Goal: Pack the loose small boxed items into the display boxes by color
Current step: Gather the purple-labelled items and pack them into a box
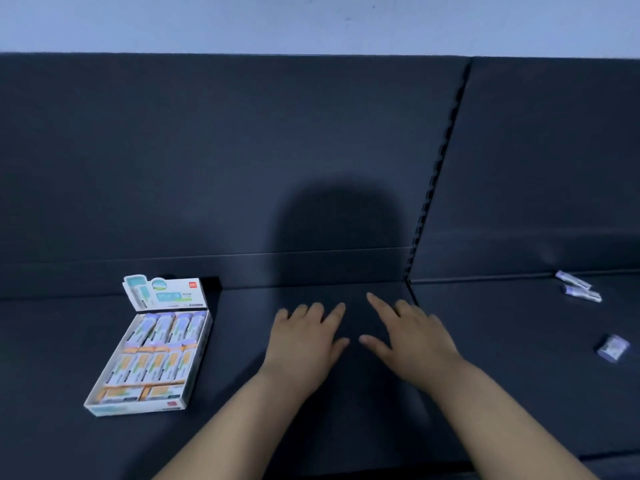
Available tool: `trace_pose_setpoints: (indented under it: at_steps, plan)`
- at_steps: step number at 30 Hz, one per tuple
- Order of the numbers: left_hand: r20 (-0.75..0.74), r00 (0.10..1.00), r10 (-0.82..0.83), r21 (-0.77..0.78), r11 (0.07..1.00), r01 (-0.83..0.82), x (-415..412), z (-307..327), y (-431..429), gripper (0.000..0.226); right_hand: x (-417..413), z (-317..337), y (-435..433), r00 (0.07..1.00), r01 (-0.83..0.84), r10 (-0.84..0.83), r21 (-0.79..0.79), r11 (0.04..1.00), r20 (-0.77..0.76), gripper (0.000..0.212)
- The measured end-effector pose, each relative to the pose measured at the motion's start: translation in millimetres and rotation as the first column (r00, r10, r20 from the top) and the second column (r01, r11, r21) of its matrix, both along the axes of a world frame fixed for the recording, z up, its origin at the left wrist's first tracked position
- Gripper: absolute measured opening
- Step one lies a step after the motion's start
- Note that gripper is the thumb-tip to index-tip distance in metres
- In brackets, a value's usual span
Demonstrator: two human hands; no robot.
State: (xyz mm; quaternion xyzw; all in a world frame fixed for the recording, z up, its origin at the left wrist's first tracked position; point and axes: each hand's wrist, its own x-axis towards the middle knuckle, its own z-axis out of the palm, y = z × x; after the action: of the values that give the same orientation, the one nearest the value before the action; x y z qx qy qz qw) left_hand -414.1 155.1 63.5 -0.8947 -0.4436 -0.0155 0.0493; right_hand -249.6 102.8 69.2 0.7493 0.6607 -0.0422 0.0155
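Note:
A white display box [90, 400] with its printed lid flap raised lies on the dark shelf at the left. Inside it are a back row of purple small boxes [166, 328] and rows of orange small boxes [152, 367] nearer to me. My left hand [304, 337] and my right hand [412, 336] lie side by side in the middle of the shelf, palms down, fingers straight and spread, holding nothing. Three loose purple small boxes sit at the far right: two near the back [573, 280] [583, 294] and one closer to me [613, 348].
The dark shelf [346, 403] has a tall dark back panel. A slotted upright [433, 188] divides the back panel, and a seam runs forward from it between two shelf sections. My head's shadow falls on the panel behind my hands.

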Motion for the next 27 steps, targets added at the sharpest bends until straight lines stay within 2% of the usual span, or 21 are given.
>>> trace_pose_setpoints:
  at_steps: [7, 12, 21, 27]
  plan:
    - [0.025, 0.995, -0.101, 0.021, 0.995, 0.101, 26.9, 4.5, -0.4, 0.058, 22.6, 8.6, -12.5, 0.997, 0.058, -0.060, 0.041, 0.997, 0.039, 0.073]
    - [0.009, 0.993, -0.117, 0.012, 0.993, 0.117, 65.5, 3.0, -8.4, 0.055, 66.4, 6.3, -25.3, 0.997, 0.068, -0.071, 0.077, 0.995, 0.035, 0.072]
    - [0.019, 0.996, -0.083, -0.052, 0.995, 0.084, 216.5, -13.4, -38.5, 0.051, 224.0, -5.5, -55.8, 0.996, 0.090, -0.091, 0.098, 0.991, 0.005, 0.071]
    - [0.041, 0.999, -0.005, -0.120, 0.993, 0.010, 324.3, -18.4, -65.8, 0.052, 335.7, -6.6, -77.4, 0.998, 0.048, -0.048, 0.013, 0.999, 0.037, 0.070]
